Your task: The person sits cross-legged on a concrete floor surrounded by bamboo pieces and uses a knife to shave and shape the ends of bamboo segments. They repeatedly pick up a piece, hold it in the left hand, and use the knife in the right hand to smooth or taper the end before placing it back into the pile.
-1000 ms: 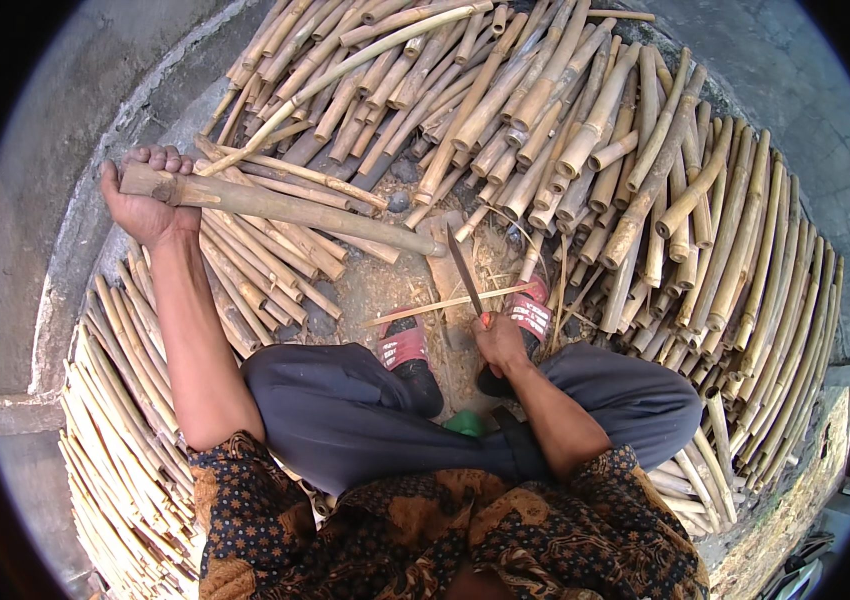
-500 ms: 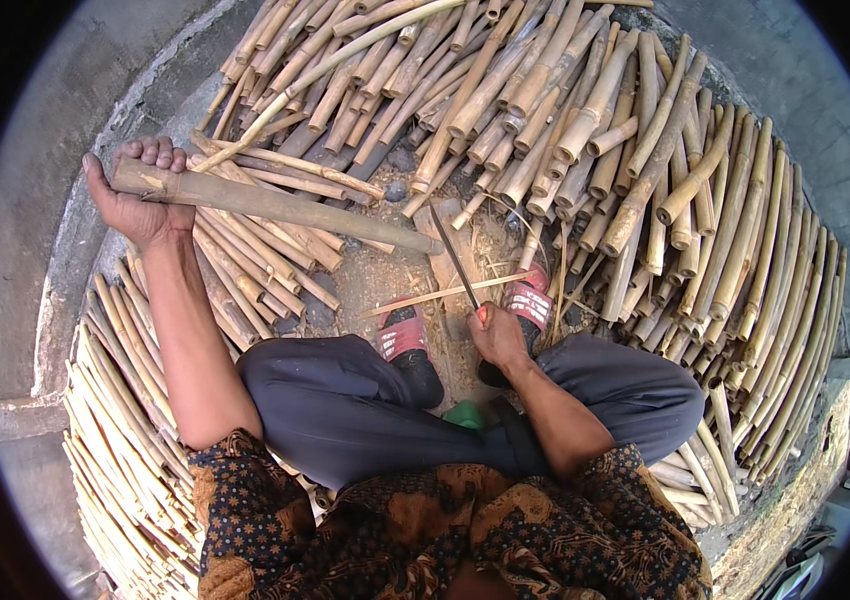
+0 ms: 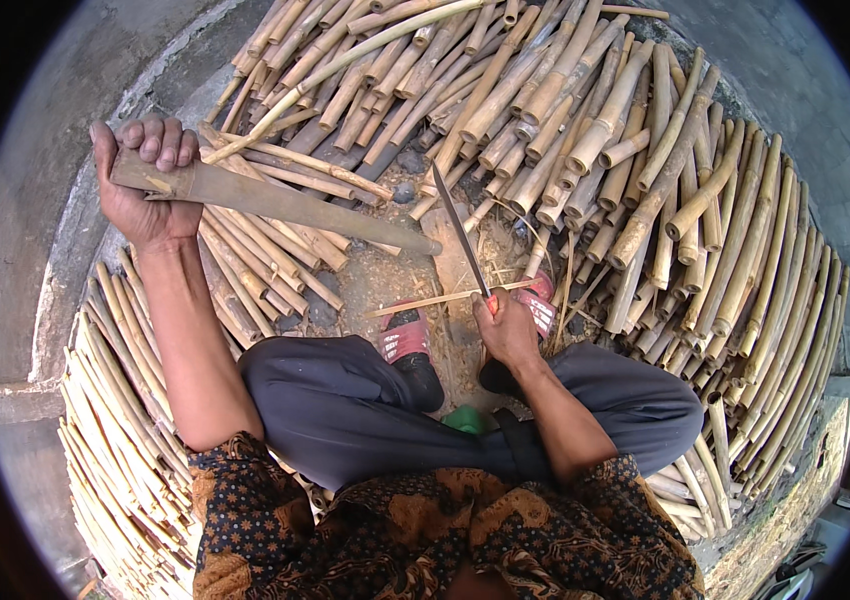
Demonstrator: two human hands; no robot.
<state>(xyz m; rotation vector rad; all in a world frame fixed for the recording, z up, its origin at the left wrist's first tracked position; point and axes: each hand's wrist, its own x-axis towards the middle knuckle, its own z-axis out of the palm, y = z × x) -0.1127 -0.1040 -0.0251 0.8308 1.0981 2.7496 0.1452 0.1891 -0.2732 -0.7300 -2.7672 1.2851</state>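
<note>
Bamboo pole [image 3: 285, 206] — one end in left hand [image 3: 153, 217] — slanting rightward.

Short-sleeved shirt [image 3: 385, 545] in black and orange-brown, small star-like flowers and swirling lines across it, loose sleeves [image 3: 245, 490] ending near the elbows, bare forearms, plain dark blue-grey trousers [image 3: 335, 400], dark socks [image 3: 421, 382], reddish sandals [image 3: 405, 340] with white markings
</note>
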